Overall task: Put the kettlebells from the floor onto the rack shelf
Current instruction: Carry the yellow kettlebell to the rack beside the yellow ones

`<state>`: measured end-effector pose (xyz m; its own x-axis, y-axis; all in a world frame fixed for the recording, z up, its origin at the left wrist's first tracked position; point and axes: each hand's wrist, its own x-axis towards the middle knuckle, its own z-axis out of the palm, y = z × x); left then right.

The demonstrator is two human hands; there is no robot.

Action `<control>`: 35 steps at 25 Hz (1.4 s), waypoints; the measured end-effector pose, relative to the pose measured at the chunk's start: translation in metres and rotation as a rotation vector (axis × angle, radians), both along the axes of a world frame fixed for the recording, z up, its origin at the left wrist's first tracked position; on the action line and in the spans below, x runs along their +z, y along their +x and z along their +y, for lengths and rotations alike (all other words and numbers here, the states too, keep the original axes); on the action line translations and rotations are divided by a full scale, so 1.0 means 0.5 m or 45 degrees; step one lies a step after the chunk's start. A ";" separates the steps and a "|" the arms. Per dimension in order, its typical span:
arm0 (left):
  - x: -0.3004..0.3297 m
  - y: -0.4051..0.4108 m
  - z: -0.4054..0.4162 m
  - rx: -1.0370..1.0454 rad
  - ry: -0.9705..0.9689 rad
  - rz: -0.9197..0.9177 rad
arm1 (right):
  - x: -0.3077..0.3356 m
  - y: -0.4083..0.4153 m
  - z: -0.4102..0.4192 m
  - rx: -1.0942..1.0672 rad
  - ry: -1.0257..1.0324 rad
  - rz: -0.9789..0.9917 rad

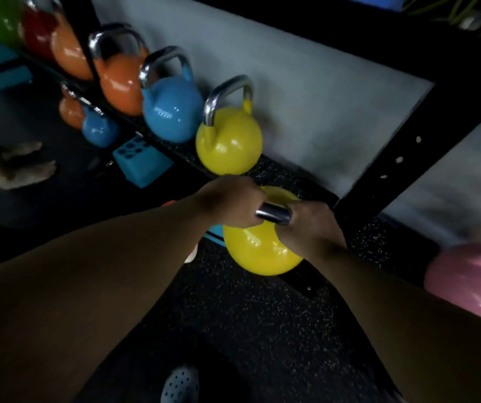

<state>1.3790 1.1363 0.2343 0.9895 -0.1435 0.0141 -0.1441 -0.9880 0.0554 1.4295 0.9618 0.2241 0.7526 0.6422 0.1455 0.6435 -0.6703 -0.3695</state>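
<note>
A yellow kettlebell (pixel 259 251) hangs at the front edge of the black speckled rack shelf (pixel 280 173), held by its chrome handle. My left hand (pixel 230 202) grips the handle's left end and my right hand (pixel 312 225) grips its right end. On the shelf behind it stand another yellow kettlebell (pixel 229 141), a blue one (pixel 172 109) and an orange one (pixel 120 80), in a row to the left.
A black rack upright (pixel 402 158) rises right of my hands. A pink kettlebell (pixel 472 283) sits at the right edge. More orange, red and green kettlebells line the far left. A lower level holds a small blue kettlebell (pixel 99 129) and a blue block (pixel 141 162). My shoe (pixel 179 385) is below.
</note>
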 end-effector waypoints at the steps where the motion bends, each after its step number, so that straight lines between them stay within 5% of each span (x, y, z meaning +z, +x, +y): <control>1: 0.013 0.045 0.011 -0.047 0.039 -0.019 | 0.006 0.031 0.009 -0.069 0.047 -0.022; 10: 0.032 0.305 0.072 -0.233 0.194 -0.322 | 0.006 0.243 0.070 -0.307 0.106 -0.146; 21: 0.012 0.449 0.083 -0.028 -0.133 -0.057 | 0.025 0.356 0.102 -0.455 0.081 0.115; 35: 0.012 0.415 0.062 0.102 -0.444 -0.105 | 0.034 0.315 0.083 -0.406 0.027 0.176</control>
